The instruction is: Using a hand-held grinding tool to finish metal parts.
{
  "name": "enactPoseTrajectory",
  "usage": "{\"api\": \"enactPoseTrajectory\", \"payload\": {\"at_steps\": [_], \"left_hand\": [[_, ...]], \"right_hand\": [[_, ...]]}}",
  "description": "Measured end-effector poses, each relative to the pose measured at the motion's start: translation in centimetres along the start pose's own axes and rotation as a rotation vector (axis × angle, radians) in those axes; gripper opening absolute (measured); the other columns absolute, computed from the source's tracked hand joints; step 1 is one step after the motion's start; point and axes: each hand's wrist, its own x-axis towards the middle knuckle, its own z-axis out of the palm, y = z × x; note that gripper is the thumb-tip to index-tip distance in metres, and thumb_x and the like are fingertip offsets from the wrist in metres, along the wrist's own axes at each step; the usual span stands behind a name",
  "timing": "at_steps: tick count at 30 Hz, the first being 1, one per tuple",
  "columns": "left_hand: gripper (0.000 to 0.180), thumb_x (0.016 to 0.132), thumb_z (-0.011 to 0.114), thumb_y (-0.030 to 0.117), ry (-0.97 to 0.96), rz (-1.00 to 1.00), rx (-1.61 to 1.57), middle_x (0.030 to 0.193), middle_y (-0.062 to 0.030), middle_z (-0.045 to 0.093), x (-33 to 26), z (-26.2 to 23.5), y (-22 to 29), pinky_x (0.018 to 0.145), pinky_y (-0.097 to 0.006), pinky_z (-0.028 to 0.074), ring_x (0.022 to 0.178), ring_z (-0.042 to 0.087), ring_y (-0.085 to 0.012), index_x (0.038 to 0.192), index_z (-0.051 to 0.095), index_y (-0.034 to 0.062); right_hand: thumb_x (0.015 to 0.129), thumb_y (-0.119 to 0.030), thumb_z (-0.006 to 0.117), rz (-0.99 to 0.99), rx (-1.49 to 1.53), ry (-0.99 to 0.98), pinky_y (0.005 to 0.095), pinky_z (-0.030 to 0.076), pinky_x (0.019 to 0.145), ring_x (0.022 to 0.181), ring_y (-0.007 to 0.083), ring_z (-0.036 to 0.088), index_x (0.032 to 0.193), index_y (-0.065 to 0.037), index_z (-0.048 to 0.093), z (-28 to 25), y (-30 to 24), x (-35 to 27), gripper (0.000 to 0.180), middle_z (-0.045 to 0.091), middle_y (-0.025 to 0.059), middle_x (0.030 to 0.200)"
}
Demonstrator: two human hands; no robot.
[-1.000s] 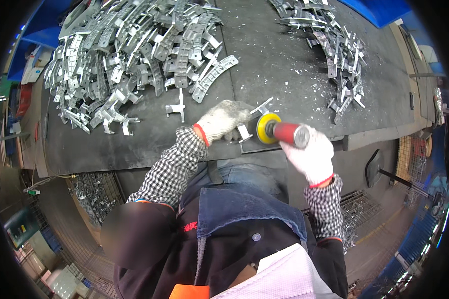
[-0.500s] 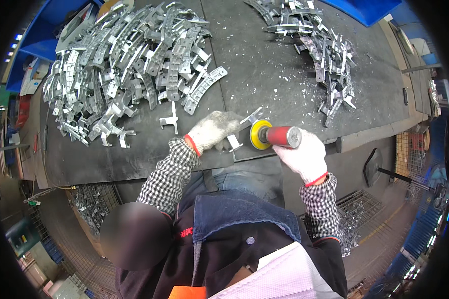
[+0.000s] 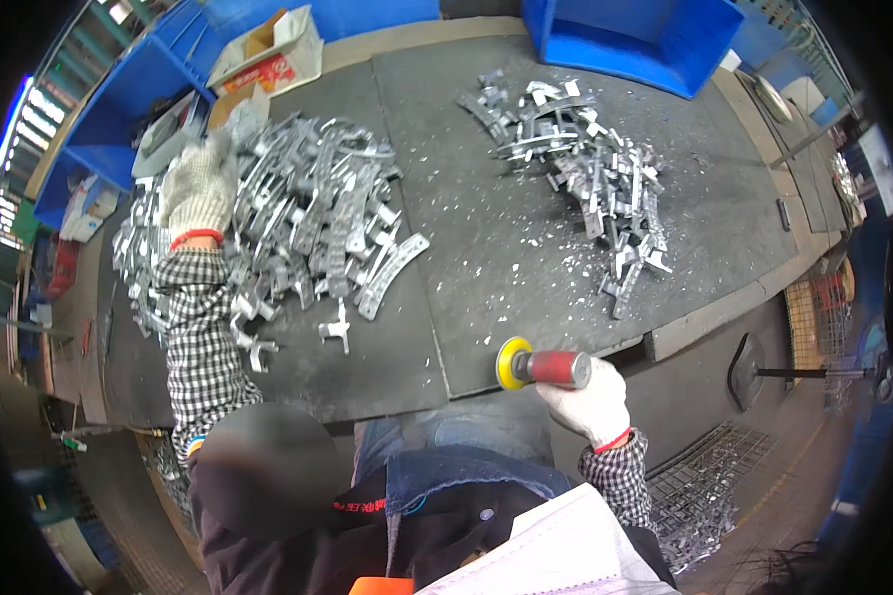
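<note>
My left hand (image 3: 198, 188), in a white knit glove, is stretched out to the far left over a big heap of grey metal parts (image 3: 298, 218) and rests on it; whether it grips a part I cannot tell. My right hand (image 3: 590, 402), also gloved, holds a hand grinder (image 3: 546, 367) with a red body and a yellow disc at the near edge of the dark workbench (image 3: 466, 288). A single small metal part (image 3: 337, 332) lies apart from the heap, close to the bench's front.
A second heap of metal parts (image 3: 590, 178) lies at the right of the bench. Blue bins (image 3: 635, 40) and a cardboard box (image 3: 268, 50) stand at the back. A wire basket with parts (image 3: 704, 496) sits on the floor at the lower right.
My left hand has left the spot beside the grinder and reached far out to the left heap. The part it held at the disc is gone from there. The grinder stays at the bench edge.
</note>
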Motion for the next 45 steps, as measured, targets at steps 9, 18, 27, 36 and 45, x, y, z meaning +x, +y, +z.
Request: {"api": "enactPoseTrajectory", "payload": {"at_steps": [9, 18, 27, 36, 45], "left_hand": [[0.053, 0.095, 0.055, 0.046, -0.096, 0.508, -0.586, 0.128, -0.0217, 0.067, 8.1, 8.5, 24.1, 0.105, -0.048, 0.051, 0.123, 0.063, -0.0378, 0.138, 0.058, 0.0157], [0.064, 0.084, 0.071, 0.047, -0.557, 0.161, -0.824, 0.147, -0.0154, 0.058, 7.6, 15.3, 37.4, 0.117, -0.039, 0.04, 0.136, 0.055, -0.0331, 0.14, 0.063, 0.017], [0.016, 0.092, 0.06, 0.012, -0.671, 0.364, -1.113, 0.086, -0.0081, 0.065, -1.3, 17.3, 28.1, 0.071, -0.036, 0.049, 0.076, 0.059, -0.0173, 0.105, 0.066, 0.0052], [0.064, 0.082, 0.07, -0.003, -0.242, 0.823, -0.776, 0.159, -0.0157, 0.034, -14.0, 12.8, 24.2, 0.115, -0.043, 0.046, 0.137, 0.048, -0.0362, 0.14, 0.052, 0.0146], [0.066, 0.088, 0.056, -0.007, -0.396, 0.962, 0.096, 0.109, -0.017, 0.072, -9.6, 18.6, 25.5, 0.084, -0.03, 0.055, 0.097, 0.069, -0.0289, 0.151, 0.047, 0.0094]], "right_hand": [[0.073, -0.042, 0.084, -0.218, 0.011, 0.14, 0.0407, 0.059, 0.077, 0.086, 0.0316, 0.073, 0.097, -0.018, 0.075, -0.3, 3.6, 1.2, 0.035, 0.075, 0.0077, 0.089], [0.083, -0.04, 0.077, 0.172, 0.227, -0.119, 0.0427, 0.056, 0.077, 0.084, 0.0318, 0.071, 0.099, -0.014, 0.072, -3.1, 4.2, 2.8, 0.032, 0.072, 0.012, 0.09], [0.08, -0.044, 0.074, 0.196, 0.299, -0.006, 0.0441, 0.057, 0.078, 0.09, 0.034, 0.071, 0.1, -0.02, 0.071, -1.2, 6.3, 0.5, 0.031, 0.074, 0.0094, 0.095], [0.075, -0.04, 0.078, 0.043, 0.316, 0.344, 0.0463, 0.057, 0.078, 0.088, 0.0342, 0.071, 0.1, -0.018, 0.073, 1.3, 6.4, -5.6, 0.034, 0.074, 0.0094, 0.092], [0.076, -0.042, 0.08, 0.067, 0.332, 0.391, 0.0462, 0.057, 0.082, 0.093, 0.0347, 0.071, 0.109, -0.017, 0.074, 2.2, 5.4, -10.2, 0.042, 0.075, 0.0105, 0.097]]}}
